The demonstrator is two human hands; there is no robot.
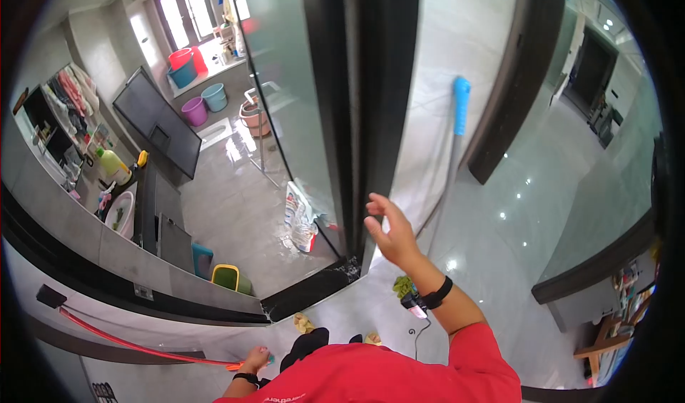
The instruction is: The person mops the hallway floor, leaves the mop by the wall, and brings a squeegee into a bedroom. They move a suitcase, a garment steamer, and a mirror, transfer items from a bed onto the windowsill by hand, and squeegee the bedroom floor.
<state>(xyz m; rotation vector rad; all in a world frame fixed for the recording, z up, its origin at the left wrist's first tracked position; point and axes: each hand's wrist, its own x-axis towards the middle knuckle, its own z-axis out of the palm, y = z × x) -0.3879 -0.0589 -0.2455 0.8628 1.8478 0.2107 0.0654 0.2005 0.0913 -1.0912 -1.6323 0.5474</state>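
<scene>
The right hand (394, 235) is hovering half-open, fingers loosely spread, near a blue-gripped grey pole (452, 164), while the left hand (257, 359) is curling round a red pole (143, 346).

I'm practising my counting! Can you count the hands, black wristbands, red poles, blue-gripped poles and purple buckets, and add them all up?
Hands: 2, the left hand and right hand
Black wristbands: 2, the left wristband and right wristband
Red pole: 1
Blue-gripped pole: 1
Purple bucket: 1
Total: 7
</scene>
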